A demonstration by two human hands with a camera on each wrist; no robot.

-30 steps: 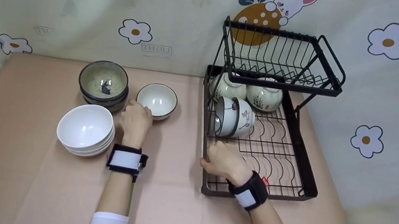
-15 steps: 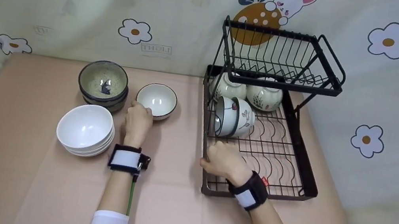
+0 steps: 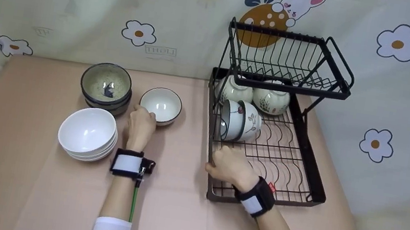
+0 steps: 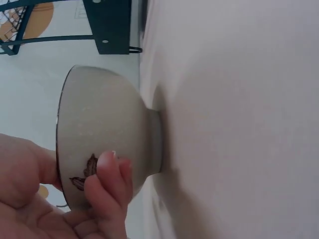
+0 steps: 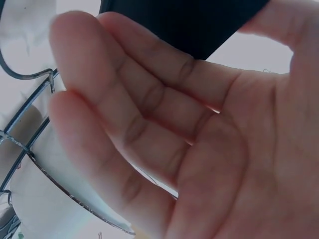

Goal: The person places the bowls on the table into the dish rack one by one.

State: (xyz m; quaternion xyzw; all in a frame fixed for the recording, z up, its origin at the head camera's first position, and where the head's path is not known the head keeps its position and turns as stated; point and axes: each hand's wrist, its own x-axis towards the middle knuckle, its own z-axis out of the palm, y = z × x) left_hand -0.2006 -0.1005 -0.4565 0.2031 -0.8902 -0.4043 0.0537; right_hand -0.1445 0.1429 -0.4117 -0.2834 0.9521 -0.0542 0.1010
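Observation:
A small white bowl with a dark rim [image 3: 161,105] is at the table's middle back. My left hand [image 3: 140,127] pinches its near-left rim, thumb at the rim and curled fingers against the outer wall. The left wrist view shows this bowl [image 4: 104,124] low over the table, with a brown leaf motif; I cannot tell if its foot fully touches. My right hand [image 3: 233,165] holds the left side wall of a black two-tier dish rack [image 3: 307,156], near its front. In the right wrist view, the dark wall [image 5: 184,30] lies between thumb and fingers.
White bowls [image 3: 88,131] stand stacked left of my left hand, with dark glazed bowls [image 3: 106,85] stacked behind them. In the lower tier, two patterned bowls [image 3: 249,123] stand on edge, and upside-down pale bowls [image 3: 271,101] sit behind. The upper tier [image 3: 280,57] overhangs the back.
My left fingers have closed in slightly on the bowl's rim, and the wrist has turned a little. The right hand and the rack have stayed put.

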